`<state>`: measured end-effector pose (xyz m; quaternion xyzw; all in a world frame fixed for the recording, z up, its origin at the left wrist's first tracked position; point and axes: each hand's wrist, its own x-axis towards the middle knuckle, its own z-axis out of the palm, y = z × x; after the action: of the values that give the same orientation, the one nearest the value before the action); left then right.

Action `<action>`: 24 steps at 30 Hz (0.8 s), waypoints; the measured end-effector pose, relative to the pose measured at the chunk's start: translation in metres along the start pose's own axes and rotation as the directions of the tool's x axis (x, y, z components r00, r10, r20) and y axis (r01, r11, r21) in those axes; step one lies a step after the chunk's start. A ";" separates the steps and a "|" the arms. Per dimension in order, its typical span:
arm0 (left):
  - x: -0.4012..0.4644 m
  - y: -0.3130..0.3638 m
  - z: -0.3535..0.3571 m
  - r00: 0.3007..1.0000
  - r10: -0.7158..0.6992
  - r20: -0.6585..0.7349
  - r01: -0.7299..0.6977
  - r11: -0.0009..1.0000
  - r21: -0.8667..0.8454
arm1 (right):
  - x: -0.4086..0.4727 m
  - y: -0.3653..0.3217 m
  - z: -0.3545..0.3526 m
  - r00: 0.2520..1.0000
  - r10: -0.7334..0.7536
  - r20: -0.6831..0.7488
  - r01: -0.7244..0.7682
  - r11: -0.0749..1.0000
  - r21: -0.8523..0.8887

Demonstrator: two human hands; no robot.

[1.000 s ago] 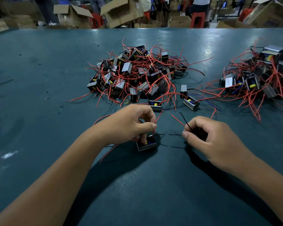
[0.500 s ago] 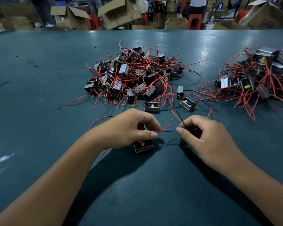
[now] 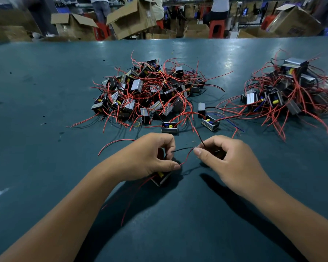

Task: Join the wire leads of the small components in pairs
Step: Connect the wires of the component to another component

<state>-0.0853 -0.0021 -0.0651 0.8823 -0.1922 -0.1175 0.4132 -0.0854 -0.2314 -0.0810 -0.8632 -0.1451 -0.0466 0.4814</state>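
Note:
My left hand (image 3: 150,157) grips a small black component with a yellow part (image 3: 162,177), mostly hidden under the fingers, just above the teal table (image 3: 45,167). Its thumb pinches a red lead (image 3: 187,157). A black lead (image 3: 182,149) runs from the left fingers across to my right hand (image 3: 227,163), whose thumb and forefinger pinch the ends of the red and black leads. Another black lead end (image 3: 201,139) sticks up from the right fingers. A big pile of components with red wires (image 3: 150,95) lies behind the hands.
A second pile of wired components (image 3: 292,91) sits at the far right. Three loose components (image 3: 169,127) (image 3: 209,122) (image 3: 201,108) lie between the piles and my hands. Cardboard boxes (image 3: 131,17) and red stools (image 3: 216,28) stand beyond the table's far edge.
My hands have drawn a little closer together. The red lead now arcs from the left thumb up to the right fingertips beside the black lead. The component has tilted under my left hand.

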 end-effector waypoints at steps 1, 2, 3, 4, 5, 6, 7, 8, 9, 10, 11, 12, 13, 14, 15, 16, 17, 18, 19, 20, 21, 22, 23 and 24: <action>0.000 0.000 0.000 1.000 0.003 -0.001 -0.003 1.000 -0.010 | -0.001 -0.001 0.001 1.000 -0.005 -0.001 0.005 1.000 -0.007; 0.000 0.000 0.000 1.000 0.005 0.000 -0.005 1.000 -0.021 | -0.001 -0.001 0.003 1.000 -0.005 -0.008 0.005 1.000 -0.014; 0.001 0.001 0.000 1.000 0.009 0.004 -0.009 0.999 -0.033 | -0.001 -0.001 0.004 1.000 -0.002 -0.020 0.001 1.000 -0.021; 0.001 0.001 0.000 1.000 0.018 0.013 -0.018 0.999 -0.048 | 0.000 -0.001 0.005 0.999 0.006 -0.036 -0.007 1.000 -0.028; 0.001 0.001 0.001 0.999 0.030 0.024 -0.029 0.997 -0.066 | 0.001 -0.001 0.006 0.998 0.015 -0.054 -0.017 0.999 -0.037; 0.001 0.001 0.002 0.999 0.041 0.029 -0.038 0.996 -0.086 | 0.002 -0.001 0.007 0.997 0.023 -0.069 -0.026 0.999 -0.048; 0.002 0.001 0.003 0.999 0.042 0.023 -0.039 0.993 -0.111 | 0.004 -0.001 0.007 0.997 0.028 -0.078 -0.033 0.998 -0.056; 0.003 0.000 0.005 0.999 0.032 0.010 -0.030 0.989 -0.145 | 0.004 -0.001 0.008 0.996 0.032 -0.083 -0.037 0.997 -0.061; 0.003 -0.001 0.006 1.000 0.016 -0.002 -0.016 0.983 -0.183 | 0.004 -0.001 0.008 0.996 0.035 -0.084 -0.040 0.997 -0.061; 0.004 -0.003 0.007 1.000 0.005 -0.008 -0.007 0.978 -0.210 | 0.004 -0.001 0.008 0.996 0.039 -0.084 -0.043 0.997 -0.058; 0.004 -0.004 0.006 1.000 0.001 -0.006 -0.003 0.975 -0.222 | 0.003 -0.001 0.008 0.996 0.043 -0.084 -0.047 0.998 -0.046; 0.005 -0.005 0.005 1.000 0.001 0.004 0.000 0.973 -0.231 | 0.003 -0.001 0.008 0.996 0.047 -0.081 -0.049 0.998 -0.028; 0.005 -0.006 0.004 1.000 0.000 0.018 0.004 0.968 -0.249 | 0.002 -0.002 0.008 0.996 0.048 -0.075 -0.049 0.999 -0.013; 0.005 -0.006 0.003 1.000 -0.001 0.030 0.009 0.962 -0.272 | 0.001 -0.003 0.009 0.997 0.044 -0.069 -0.045 0.999 -0.006; 0.005 -0.006 0.003 0.999 0.000 0.039 0.011 0.956 -0.292 | 0.001 -0.004 0.009 0.997 0.039 -0.065 -0.040 0.999 -0.006; 0.005 -0.006 0.004 0.999 0.004 0.047 0.011 0.951 -0.309 | 0.001 -0.005 0.010 0.997 0.036 -0.066 -0.037 0.999 -0.010; 0.006 -0.005 0.005 0.999 0.008 0.052 0.009 0.946 -0.323 | 0.001 -0.005 0.011 0.997 0.035 -0.071 -0.036 0.999 -0.016; 0.006 -0.005 0.007 0.999 0.010 0.049 0.006 0.947 -0.323 | 0.000 -0.005 0.011 0.996 0.036 -0.080 -0.038 0.999 -0.024; 0.007 -0.005 0.009 0.999 0.008 0.039 0.005 0.953 -0.303 | 0.001 -0.005 0.011 0.995 0.037 -0.090 -0.041 0.999 -0.033; 0.007 -0.005 0.010 1.000 0.001 0.024 0.006 0.962 -0.272 | 0.001 -0.004 0.012 0.995 0.040 -0.097 -0.044 0.998 -0.042; 0.008 -0.004 0.010 1.000 -0.010 0.008 0.012 0.968 -0.249 | 0.001 -0.004 0.012 0.994 0.044 -0.099 -0.048 0.998 -0.046; 0.008 -0.004 0.010 1.000 -0.019 -0.005 0.017 0.971 -0.240 | 0.001 -0.003 0.012 0.994 0.048 -0.100 -0.052 0.998 -0.042; 0.008 -0.004 0.009 0.999 -0.027 -0.016 0.022 0.971 -0.240 | 0.001 -0.003 0.011 0.994 0.052 -0.099 -0.055 0.998 -0.032; 0.008 -0.004 0.008 0.999 -0.034 -0.026 0.026 0.970 -0.242 | 0.001 -0.003 0.011 0.993 0.055 -0.100 -0.057 0.998 -0.019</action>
<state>-0.0804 -0.0086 -0.0734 0.8299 -0.1567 -0.1329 0.5188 -0.0855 -0.2205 -0.0844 -0.8688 -0.0961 -0.0773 0.4796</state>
